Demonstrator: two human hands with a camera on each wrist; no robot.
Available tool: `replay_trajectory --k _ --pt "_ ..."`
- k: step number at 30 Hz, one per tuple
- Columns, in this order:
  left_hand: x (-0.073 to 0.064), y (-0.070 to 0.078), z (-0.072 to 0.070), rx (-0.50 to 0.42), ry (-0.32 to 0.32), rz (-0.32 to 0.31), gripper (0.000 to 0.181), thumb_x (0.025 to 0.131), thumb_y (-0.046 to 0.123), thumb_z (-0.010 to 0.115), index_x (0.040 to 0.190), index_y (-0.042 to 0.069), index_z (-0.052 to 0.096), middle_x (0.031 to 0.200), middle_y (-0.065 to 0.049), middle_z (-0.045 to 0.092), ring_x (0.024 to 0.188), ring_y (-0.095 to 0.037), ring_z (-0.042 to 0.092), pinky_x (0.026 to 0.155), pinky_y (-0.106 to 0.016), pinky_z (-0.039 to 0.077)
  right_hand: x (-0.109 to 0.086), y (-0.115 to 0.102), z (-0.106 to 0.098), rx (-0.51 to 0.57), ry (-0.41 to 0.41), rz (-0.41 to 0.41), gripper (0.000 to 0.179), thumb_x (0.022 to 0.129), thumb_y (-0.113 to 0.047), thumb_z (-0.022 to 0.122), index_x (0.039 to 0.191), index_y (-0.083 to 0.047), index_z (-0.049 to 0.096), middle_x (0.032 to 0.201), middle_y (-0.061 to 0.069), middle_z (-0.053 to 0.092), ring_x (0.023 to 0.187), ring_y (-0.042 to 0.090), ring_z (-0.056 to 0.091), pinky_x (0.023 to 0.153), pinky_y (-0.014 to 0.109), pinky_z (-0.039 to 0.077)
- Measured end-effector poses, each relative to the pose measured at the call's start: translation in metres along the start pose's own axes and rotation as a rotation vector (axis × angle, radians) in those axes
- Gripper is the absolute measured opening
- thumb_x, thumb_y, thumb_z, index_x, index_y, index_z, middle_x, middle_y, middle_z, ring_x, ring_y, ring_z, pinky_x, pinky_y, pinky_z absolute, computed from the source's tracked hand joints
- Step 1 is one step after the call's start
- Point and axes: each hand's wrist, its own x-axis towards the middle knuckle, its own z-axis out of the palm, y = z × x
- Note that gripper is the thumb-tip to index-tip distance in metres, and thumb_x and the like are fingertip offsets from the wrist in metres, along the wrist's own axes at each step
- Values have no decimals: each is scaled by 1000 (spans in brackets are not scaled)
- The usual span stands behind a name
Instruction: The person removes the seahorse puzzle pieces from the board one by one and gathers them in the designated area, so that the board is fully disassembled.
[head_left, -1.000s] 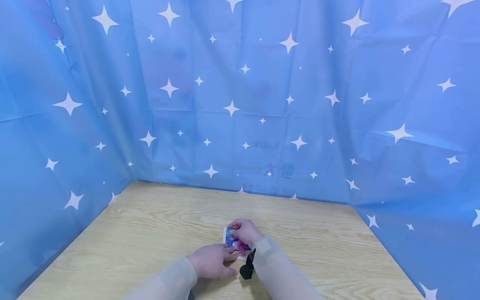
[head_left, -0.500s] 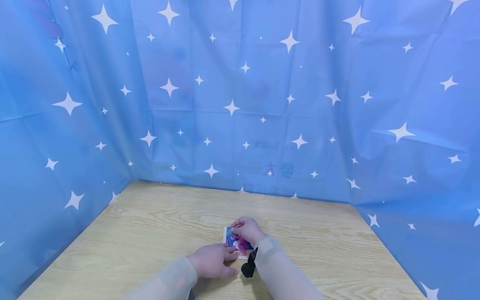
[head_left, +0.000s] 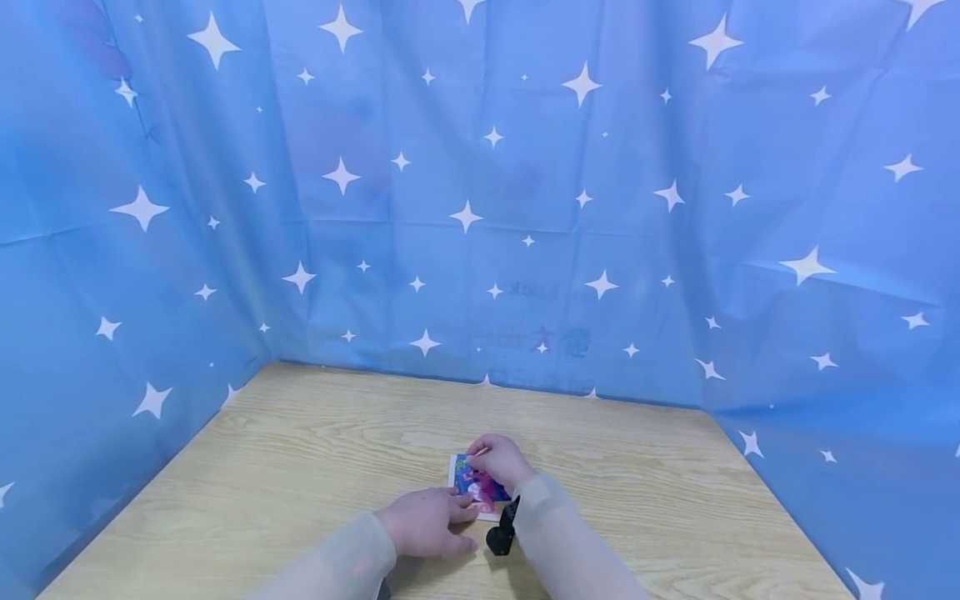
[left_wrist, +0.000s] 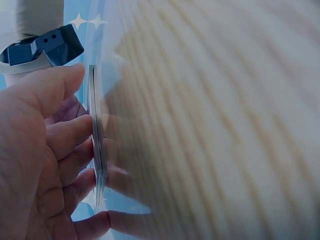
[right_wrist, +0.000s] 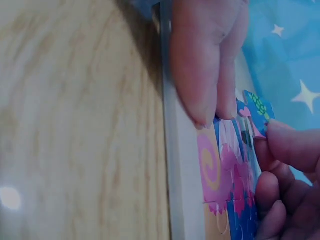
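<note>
A small jigsaw puzzle (head_left: 476, 483) with a pink sea creature on blue lies flat on the table, within a white border (right_wrist: 184, 190). My left hand (head_left: 429, 522) rests on its lower left corner, fingers extended; in the left wrist view its fingertips meet the thin board edge (left_wrist: 97, 130). Over the puzzle's upper part, my right hand (head_left: 501, 460) pinches a blue puzzle piece (right_wrist: 257, 107) with a green pattern between thumb and forefinger. That piece stands a little above the picture. The right hand and sleeve cover the puzzle's right side in the head view.
The wood-grain table (head_left: 337, 433) stretches around the puzzle. Blue curtains (head_left: 465, 183) with white stars enclose the back and both sides. A black wrist camera (head_left: 501, 533) hangs under the right wrist, close to the left thumb.
My right hand has shifted slightly to the right across the puzzle's top, showing more of the picture's upper left. The left hand stays in place on the corner.
</note>
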Motion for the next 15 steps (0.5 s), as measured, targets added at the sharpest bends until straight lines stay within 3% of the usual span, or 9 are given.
replay_trajectory --k 11,15 --pt "1 -1 0 1 -2 0 57 86 55 60 134 25 59 143 8 48 132 -24 44 107 -38 37 1 0 -19 146 -36 63 15 88 -10 67 102 -2 66 94 7 61 87 22 53 77 36 42" --pt "0 -1 0 -18 -19 -9 57 86 56 59 135 25 58 143 8 48 132 -24 44 107 -39 37 1 0 -31 113 -51 45 15 89 -12 66 102 -4 66 98 7 62 90 22 55 80 37 43"
